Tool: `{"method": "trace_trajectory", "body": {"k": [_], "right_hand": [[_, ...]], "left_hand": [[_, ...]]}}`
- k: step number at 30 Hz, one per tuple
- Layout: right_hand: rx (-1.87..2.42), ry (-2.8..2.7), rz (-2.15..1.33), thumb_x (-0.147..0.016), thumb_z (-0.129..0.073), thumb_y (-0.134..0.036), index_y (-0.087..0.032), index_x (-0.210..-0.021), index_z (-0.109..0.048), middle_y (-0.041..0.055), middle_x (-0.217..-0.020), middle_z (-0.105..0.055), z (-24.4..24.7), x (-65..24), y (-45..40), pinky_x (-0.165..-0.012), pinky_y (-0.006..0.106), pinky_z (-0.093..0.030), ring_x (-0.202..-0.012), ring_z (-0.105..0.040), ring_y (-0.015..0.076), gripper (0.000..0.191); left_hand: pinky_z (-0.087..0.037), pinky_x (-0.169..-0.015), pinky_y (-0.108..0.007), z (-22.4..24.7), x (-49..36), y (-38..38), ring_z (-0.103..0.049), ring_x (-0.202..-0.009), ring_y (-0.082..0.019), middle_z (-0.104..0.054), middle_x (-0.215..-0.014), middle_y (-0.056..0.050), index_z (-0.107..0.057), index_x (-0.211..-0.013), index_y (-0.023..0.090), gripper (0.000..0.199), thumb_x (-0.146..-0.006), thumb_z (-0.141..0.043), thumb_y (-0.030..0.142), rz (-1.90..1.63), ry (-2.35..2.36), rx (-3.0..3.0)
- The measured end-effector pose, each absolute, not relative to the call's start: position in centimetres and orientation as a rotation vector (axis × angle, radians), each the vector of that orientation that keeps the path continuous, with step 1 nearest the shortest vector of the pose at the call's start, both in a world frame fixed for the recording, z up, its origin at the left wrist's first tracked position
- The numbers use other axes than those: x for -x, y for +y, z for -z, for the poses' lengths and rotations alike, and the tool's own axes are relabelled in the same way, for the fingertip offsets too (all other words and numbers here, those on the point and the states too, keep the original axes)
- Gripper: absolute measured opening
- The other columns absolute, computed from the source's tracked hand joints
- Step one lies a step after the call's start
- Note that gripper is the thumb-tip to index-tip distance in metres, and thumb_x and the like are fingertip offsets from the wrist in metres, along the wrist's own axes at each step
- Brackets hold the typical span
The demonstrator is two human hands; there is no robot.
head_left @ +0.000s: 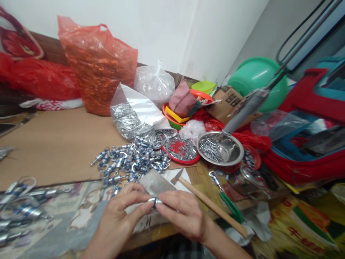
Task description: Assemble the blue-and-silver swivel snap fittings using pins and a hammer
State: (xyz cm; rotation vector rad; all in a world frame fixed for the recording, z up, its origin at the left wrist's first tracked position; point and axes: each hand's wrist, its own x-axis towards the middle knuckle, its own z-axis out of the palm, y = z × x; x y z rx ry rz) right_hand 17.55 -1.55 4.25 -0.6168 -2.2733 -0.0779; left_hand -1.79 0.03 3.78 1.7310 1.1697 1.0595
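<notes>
Both hands meet over the near edge of the table. My left hand [121, 212] pinches one end of a small silver metal cylinder with a blue band [154, 201]. My right hand [183, 212] grips its other end with the fingertips, and the fingers hide much of the piece. Just beyond the hands lies a flat grey metal block [156, 182]. To its right a tool with a long wooden handle [215, 207] slants toward the near edge. A heap of silver and blue metal pieces with hooks [132, 160] lies behind my left hand.
More hooked pieces [21, 205] lie at left. A red tray [185, 160] and a steel bowl [234, 158] hold small metal parts. One clip piece [216, 181] has a green strap [231, 207]. Behind stand an orange bag [99, 68], a clear bag [129, 115] and a green basin [258, 79].
</notes>
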Motion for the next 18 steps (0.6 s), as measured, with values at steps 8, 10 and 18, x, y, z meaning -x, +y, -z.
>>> {"method": "trace_trajectory", "body": {"k": [8, 10, 18], "right_hand": [[0.864, -2.015, -0.198, -0.078, -0.054, -0.009, -0.016, -0.101, -0.061, 0.0083, -0.084, -0.066, -2.8, -16.7, -2.1, -0.063, 0.022, -0.053, -0.073, -0.062, 0.0138, 0.025], [0.841, -2.022, -0.167, -0.078, -0.056, -0.011, -0.016, -0.101, -0.061, 0.0086, -0.085, -0.065, -3.0, -16.7, -2.3, -0.064, 0.022, -0.053, -0.074, -0.062, 0.014, 0.024], [0.595, -2.314, 0.109, -0.085, -0.04, -0.012, -0.01, -0.108, -0.055, 0.0123, -0.091, -0.068, -5.3, -17.4, -2.3, -0.065, 0.028, -0.052, -0.084, -0.063, 0.0186, 0.028]], "left_hand": [[-0.048, -0.069, -0.025, -3.5, 1.4, -0.2, -0.062, -0.075, -0.018, -0.069, -0.077, -0.002, -0.07, -0.065, 0.026, 0.012, -0.069, -0.062, 0.033, -0.99, 1.116, -1.665], [-0.048, -0.062, -0.023, -3.5, 1.3, -0.3, -0.061, -0.068, -0.017, -0.068, -0.072, -0.001, -0.069, -0.065, 0.024, 0.013, -0.069, -0.062, 0.033, -0.997, 1.133, -1.55], [-0.048, -0.056, -0.021, -4.0, 1.6, -0.2, -0.06, -0.062, -0.016, -0.068, -0.069, -0.002, -0.069, -0.062, 0.022, 0.015, -0.068, -0.063, 0.033, -0.914, 1.04, -1.449]]}}
